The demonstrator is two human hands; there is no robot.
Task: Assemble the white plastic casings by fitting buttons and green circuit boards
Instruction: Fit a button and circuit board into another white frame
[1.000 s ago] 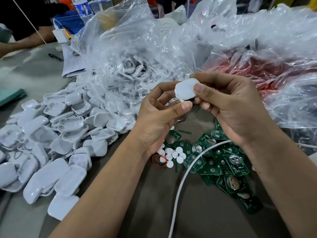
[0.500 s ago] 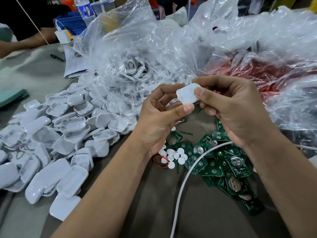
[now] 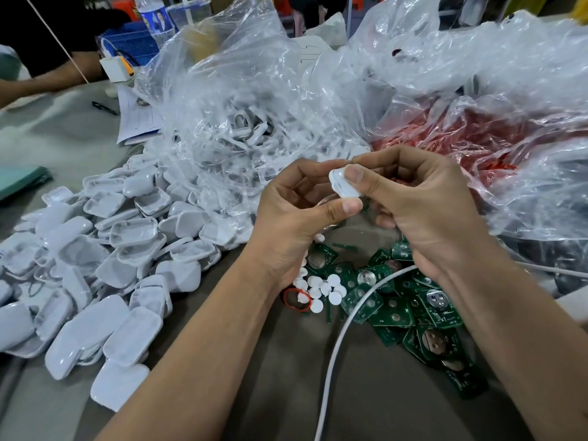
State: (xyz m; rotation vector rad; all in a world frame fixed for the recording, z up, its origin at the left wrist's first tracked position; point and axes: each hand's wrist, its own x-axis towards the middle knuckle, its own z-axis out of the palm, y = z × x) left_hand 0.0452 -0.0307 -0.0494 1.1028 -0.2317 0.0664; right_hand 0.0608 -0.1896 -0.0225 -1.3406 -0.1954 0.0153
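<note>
Head view looks down on two bare hands raised over a grey table (image 3: 79,128), both working one white casing (image 3: 342,186). Right hand (image 3: 423,211) pinches the casing, its thumb lying across the top face and its fingers curled behind. Left hand (image 3: 296,224) has its thumb tip pressed against the casing's lower edge and its fingers curled round the far side; how firmly those fingers hold cannot be told. Directly below the hands lies a small cluster of round white buttons (image 3: 321,288), one of them resting inside a red ring (image 3: 296,299). Just right of the buttons sits a heap of green circuit boards (image 3: 401,307), with a white cable (image 3: 337,354) running across it. A large pile of casing shells (image 3: 105,256) spreads over the left of the table, spilling from a crumpled clear plastic bag (image 3: 254,100).
</note>
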